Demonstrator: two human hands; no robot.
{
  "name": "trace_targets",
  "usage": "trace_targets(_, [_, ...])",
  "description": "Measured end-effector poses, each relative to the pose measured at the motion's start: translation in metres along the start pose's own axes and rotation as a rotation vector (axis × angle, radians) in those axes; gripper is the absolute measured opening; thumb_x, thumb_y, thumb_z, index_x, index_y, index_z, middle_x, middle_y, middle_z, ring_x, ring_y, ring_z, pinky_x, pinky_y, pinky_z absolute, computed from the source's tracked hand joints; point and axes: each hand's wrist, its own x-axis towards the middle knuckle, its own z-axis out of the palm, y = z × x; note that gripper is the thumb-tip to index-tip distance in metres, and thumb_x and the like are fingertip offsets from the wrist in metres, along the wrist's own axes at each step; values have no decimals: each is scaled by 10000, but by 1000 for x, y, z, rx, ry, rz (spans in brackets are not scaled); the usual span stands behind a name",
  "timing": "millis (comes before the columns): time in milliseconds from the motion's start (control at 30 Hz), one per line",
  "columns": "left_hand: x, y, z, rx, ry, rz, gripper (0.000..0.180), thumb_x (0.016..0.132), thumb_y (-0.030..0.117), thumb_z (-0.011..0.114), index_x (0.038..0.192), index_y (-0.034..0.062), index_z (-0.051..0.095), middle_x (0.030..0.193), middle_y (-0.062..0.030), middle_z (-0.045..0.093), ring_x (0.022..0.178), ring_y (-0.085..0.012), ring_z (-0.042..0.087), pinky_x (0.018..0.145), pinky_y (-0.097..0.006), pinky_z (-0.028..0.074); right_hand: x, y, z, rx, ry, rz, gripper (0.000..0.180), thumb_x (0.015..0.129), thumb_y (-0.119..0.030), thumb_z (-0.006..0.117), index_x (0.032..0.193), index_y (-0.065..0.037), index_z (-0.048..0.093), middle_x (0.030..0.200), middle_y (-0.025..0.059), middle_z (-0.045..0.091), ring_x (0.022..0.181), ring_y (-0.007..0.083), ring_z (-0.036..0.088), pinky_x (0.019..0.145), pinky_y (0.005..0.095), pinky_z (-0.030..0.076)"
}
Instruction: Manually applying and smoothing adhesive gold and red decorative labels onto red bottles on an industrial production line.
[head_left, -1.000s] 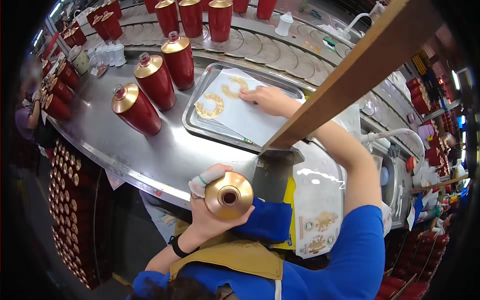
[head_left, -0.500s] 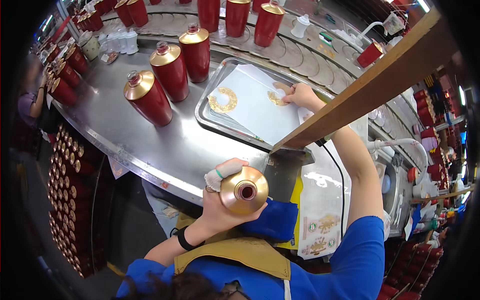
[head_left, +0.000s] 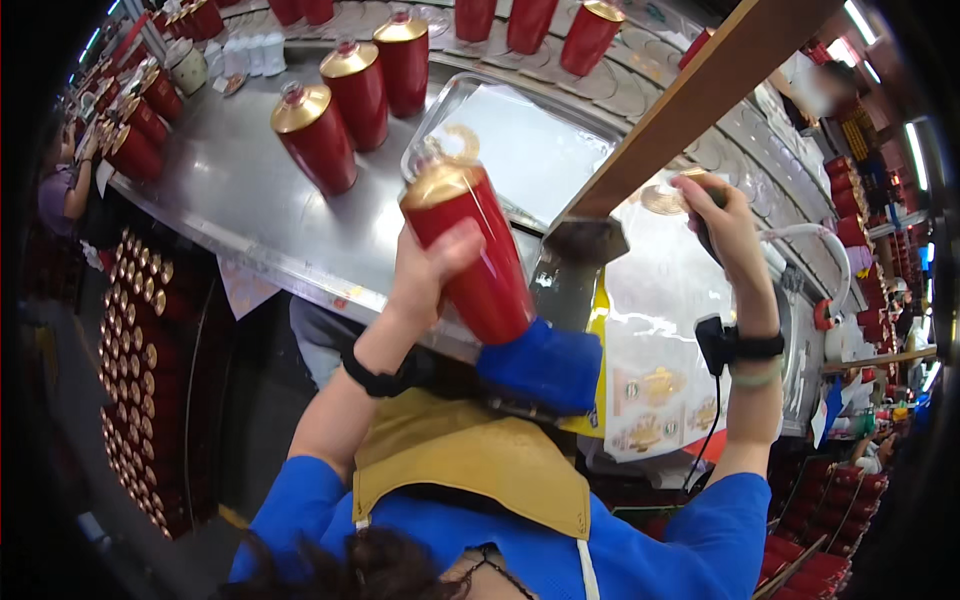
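My left hand (head_left: 422, 268) is wrapped round a red bottle (head_left: 485, 265) with a gold shoulder and a clear neck. The bottle leans with its neck away from me, its base over a blue pad (head_left: 545, 365). Off to the right, beyond the wooden post, my right hand (head_left: 728, 225) pinches a thin gold ring-shaped decal (head_left: 663, 199). A dark object, its kind unclear, also shows within the right hand's fingers. Behind the held bottle, another gold ring-shaped decal (head_left: 460, 140) lies on white paper in a metal tray (head_left: 408, 152).
Several red bottles stand on the metal table (head_left: 225, 185) and the conveyor beyond it. A slanting wooden post (head_left: 690, 110) rises between my hands. Printed sheets (head_left: 665, 330) lie to the right. Packed bottles (head_left: 140, 380) fill the lower left. A person (head_left: 65, 190) works at far left.
My right hand has lifted a gold ring-shaped decal off the tray's paper and moved right, past the post. My left hand has tipped the bottle from neck-up toward me to leaning away.
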Motion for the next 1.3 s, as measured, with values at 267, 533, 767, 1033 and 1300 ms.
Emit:
trace_targets(267, [26,-18,-5,-1002,-146,-436,820,889,548,716,1418,-3,419,1310,-209,534,1198,-339,600,951,-442,582,-121,4,48,216,101,77,242,972,-104,685,1183,10,721,804,-29,620,707,39,527,637,204,401])
trace_targets(533, [19,-3,-6,-781,-29,-332,779,911,551,689,1395,-11,451,1242,-183,597,1141,-324,644,931,-432,591,-139,-11,89,280,105,-82,276,964,-57,689,1231,12,701,877,-17,643,741,33,527,671,191,414])
trace_targets(767, [-15,-4,6,138,177,207,798,719,127,947,1363,30,485,1259,-110,638,1102,-212,670,956,-357,557,-135,-19,118,398,90,-119,392,965,-49,707,1349,0,642,978,-7,667,849,42,572,748,194,459])
trace_targets(1033, [-45,-36,22,358,211,475,1023,738,107,906,1532,-26,276,1406,-190,482,1319,-277,530,1088,-390,465,-129,-28,139,439,96,-129,389,973,-63,721,1347,5,638,1071,35,692,987,86,633,885,238,510])
trace_targets(1300, [-49,-25,8,685,71,632,997,717,122,888,1533,-21,333,1368,-188,537,1287,-292,561,1127,-394,428,-128,-30,141,410,149,-150,391,974,-60,721,1350,3,636,1046,38,698,973,91,651,877,242,518])
